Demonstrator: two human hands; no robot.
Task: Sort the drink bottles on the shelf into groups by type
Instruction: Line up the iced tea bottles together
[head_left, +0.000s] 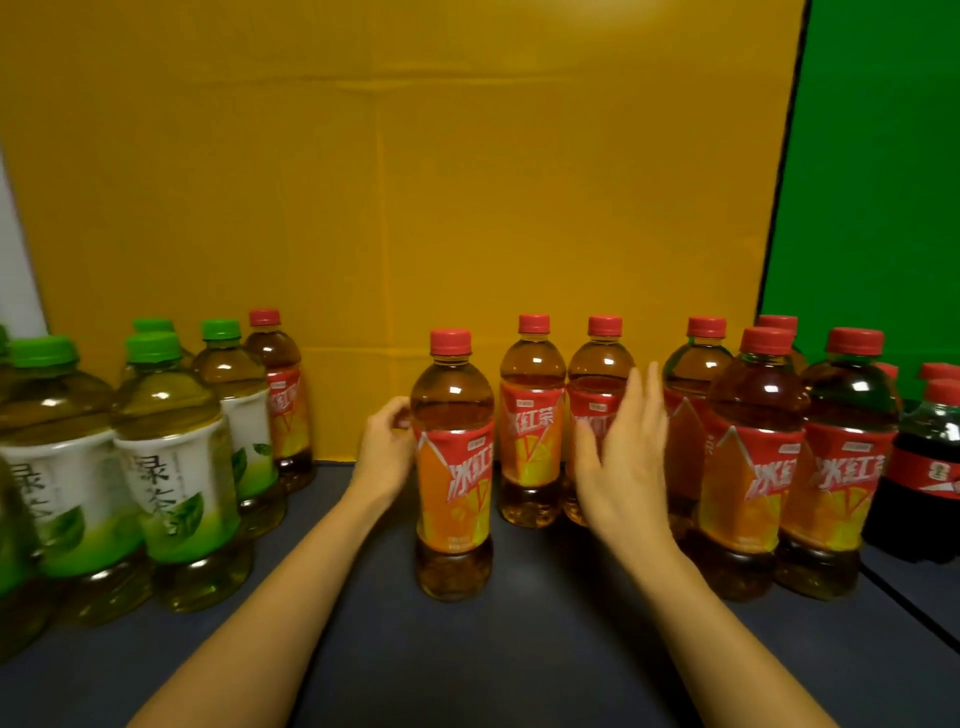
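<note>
A red-capped iced tea bottle (452, 467) stands upright at the middle of the dark shelf (493, 649). My left hand (387, 447) curls against its left side at label height. My right hand (623, 457) is open with spread fingers, just in front of two iced tea bottles (532, 421) at the back. More iced tea bottles (753, 467) cluster on the right. Green tea bottles (176, 467) with green caps stand grouped on the left. One iced tea bottle (283, 400) stands behind them at the back.
Dark cola bottles (930, 467) with red caps stand at the far right. A yellow backdrop (415, 182) closes the back and a green one (872, 182) the right. Bare shelf lies in front of the bottles.
</note>
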